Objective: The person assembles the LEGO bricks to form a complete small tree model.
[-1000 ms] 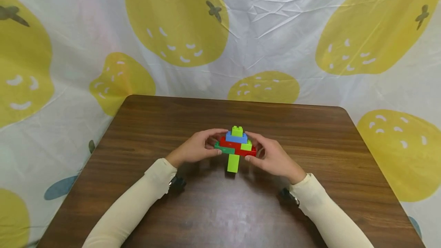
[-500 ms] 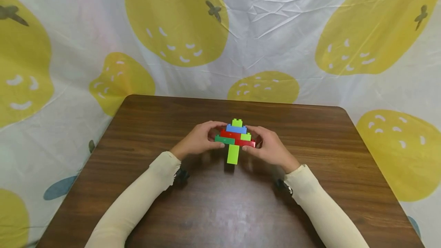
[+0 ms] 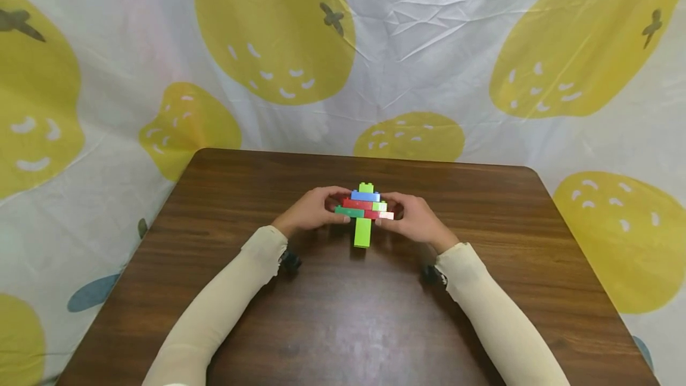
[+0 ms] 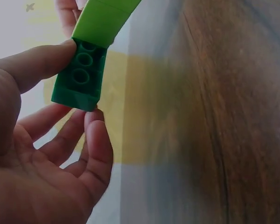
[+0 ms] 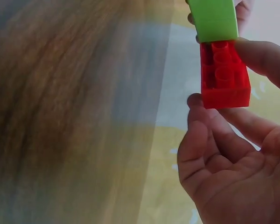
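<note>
A tree-shaped stack of toy building bricks (image 3: pixel 365 196) stands upright at mid-table in the head view. Its lime trunk (image 3: pixel 362 233) carries a row of dark green and red, then red and lime, then blue, with a lime brick on top. My left hand (image 3: pixel 311 210) grips the left end, thumb at the front and fingers behind. From the right side my right hand (image 3: pixel 420 218) holds it the same way. In the left wrist view the hollow underside of the green brick (image 4: pixel 80 77) shows beside the thumb. The right wrist view shows the red brick (image 5: pixel 225 77) from below.
The brown wooden table (image 3: pixel 343 314) reaches back to a white curtain (image 3: pixel 429 46) printed with yellow fruit. A dark device (image 3: pixel 291 261) sits at the left wrist and another device (image 3: pixel 430 275) at the right. Both forearms wear cream sleeves.
Both hands have carried the brick stack away from me, toward the far side of the table. The wrists have drawn a little closer together, and the grip stays the same.
</note>
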Action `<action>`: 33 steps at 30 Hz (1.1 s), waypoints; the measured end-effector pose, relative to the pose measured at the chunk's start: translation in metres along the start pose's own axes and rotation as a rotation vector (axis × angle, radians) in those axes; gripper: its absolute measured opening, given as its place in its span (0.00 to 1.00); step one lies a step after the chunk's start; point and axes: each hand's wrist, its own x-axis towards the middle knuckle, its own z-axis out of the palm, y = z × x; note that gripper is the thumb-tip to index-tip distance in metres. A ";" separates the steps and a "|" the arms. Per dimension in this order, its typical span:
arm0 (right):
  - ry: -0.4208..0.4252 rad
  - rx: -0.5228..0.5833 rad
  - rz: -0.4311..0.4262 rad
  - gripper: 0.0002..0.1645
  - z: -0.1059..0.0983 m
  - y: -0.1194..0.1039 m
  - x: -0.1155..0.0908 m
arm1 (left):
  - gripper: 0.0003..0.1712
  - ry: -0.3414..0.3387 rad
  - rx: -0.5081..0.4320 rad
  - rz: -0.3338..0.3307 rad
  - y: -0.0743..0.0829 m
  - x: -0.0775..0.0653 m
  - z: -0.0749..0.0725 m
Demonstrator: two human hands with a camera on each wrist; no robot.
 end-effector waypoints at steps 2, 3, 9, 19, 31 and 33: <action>-0.020 -0.018 0.015 0.39 0.001 0.002 0.004 | 0.39 -0.009 0.001 -0.010 -0.003 0.004 0.000; -0.033 -0.027 0.019 0.39 0.001 0.003 0.005 | 0.39 -0.014 0.001 -0.014 -0.004 0.006 -0.001; -0.099 -0.067 0.034 0.40 0.001 0.008 0.015 | 0.39 -0.041 -0.001 -0.054 -0.010 0.015 -0.002; -0.180 -0.132 0.083 0.39 0.004 0.017 0.023 | 0.38 -0.095 0.009 -0.131 -0.014 0.022 0.002; -0.214 -0.192 0.072 0.39 0.006 0.016 0.028 | 0.37 -0.107 0.012 -0.175 -0.016 0.025 0.003; -0.214 -0.194 0.070 0.38 0.006 0.017 0.028 | 0.37 -0.103 0.014 -0.176 -0.016 0.025 0.003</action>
